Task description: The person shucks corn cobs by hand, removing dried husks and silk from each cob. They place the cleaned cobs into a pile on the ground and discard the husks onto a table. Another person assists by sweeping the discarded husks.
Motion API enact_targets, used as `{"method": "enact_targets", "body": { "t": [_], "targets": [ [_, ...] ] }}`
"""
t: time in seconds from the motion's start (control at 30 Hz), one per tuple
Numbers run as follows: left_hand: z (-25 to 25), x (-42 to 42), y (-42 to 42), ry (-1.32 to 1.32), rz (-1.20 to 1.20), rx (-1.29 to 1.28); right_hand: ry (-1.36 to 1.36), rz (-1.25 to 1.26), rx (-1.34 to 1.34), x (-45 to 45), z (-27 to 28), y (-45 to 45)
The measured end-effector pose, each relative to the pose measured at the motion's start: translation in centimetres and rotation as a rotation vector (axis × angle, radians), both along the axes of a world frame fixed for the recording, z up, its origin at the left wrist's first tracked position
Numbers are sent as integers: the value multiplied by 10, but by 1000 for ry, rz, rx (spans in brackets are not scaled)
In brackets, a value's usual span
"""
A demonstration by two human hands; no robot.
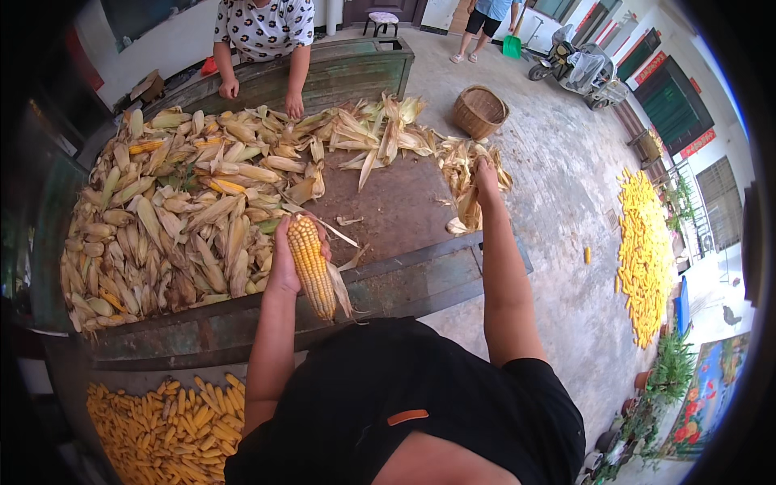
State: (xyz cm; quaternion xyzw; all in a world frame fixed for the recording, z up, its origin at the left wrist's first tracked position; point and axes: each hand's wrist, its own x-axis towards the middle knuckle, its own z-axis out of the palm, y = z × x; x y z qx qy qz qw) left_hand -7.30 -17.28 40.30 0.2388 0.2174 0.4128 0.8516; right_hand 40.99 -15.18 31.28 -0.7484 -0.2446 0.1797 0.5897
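My left hand (287, 260) is closed around a mostly bare yellow ear of corn (312, 267), above the near side wall of a metal cart bed (388, 273). A strip of dry husk hangs from the ear's right side. At the bed's open right end, my right hand (486, 177) is over a heap of loose corn husks (464, 176); whether its fingers grip husk cannot be told. A large pile of ears in dry husks (200, 212) fills the bed's left part, with some yellow kernels showing.
A person (264, 36) stands across the cart, one hand on the husks. A wicker basket (481, 112) sits on the concrete beyond the right end. Husked corn lies heaped at lower left (176, 430) and far right (644, 260). Another person (485, 21) stands farther back, near a parked three-wheeler (582, 70).
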Motion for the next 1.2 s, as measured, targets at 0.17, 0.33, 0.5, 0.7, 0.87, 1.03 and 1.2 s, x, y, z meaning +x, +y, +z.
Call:
{"method": "enact_targets", "body": {
  "t": [0.17, 0.33, 0.5, 0.7, 0.87, 1.03, 1.2],
  "targets": [
    [-2, -5, 24, -184, 89, -151, -937, 646, -1224, 158, 19, -59],
    [4, 6, 35, -155, 239, -157, -860, 656, -840, 18, 85, -31],
    [0, 40, 41, -197, 130, -172, 335, 1244, -119, -185, 100, -74],
    [-40, 45, 53, -137, 32, -165, 272, 1529, -225, -261, 83, -96],
    [-33, 56, 32, 22, -10, -335, 211, 1365, -109, -256, 68, -95],
    [-47, 57, 16, 52, -151, -311, 781, 970, 289, -244, 82, -88],
    [-18, 54, 14, 202, -443, 188, 951, 607, 750, -215, 94, -81]
  ]
}}
